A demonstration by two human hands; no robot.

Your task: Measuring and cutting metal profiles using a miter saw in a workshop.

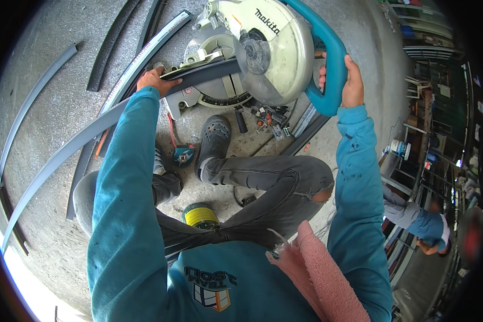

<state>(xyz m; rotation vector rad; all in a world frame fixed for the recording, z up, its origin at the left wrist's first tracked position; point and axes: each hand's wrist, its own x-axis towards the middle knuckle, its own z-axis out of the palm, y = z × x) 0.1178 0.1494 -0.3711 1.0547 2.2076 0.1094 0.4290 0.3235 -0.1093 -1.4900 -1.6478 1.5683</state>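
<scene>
Long grey metal profile (212,72) lies across cream-and-grey mitre saw (286,53) on grey concrete floor (48,70), left grip (154,81) grasping the profile, right grip (353,86) clenched round teal loop handle (335,59), teal tape measure (184,155) between dark grey clogs (216,137).

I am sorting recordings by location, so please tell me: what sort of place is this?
Probably a metal-framing workshop: a miter saw stands on the concrete-looking floor, long grey profiles lie around, and small loose parts are scattered beside the saw.
</scene>
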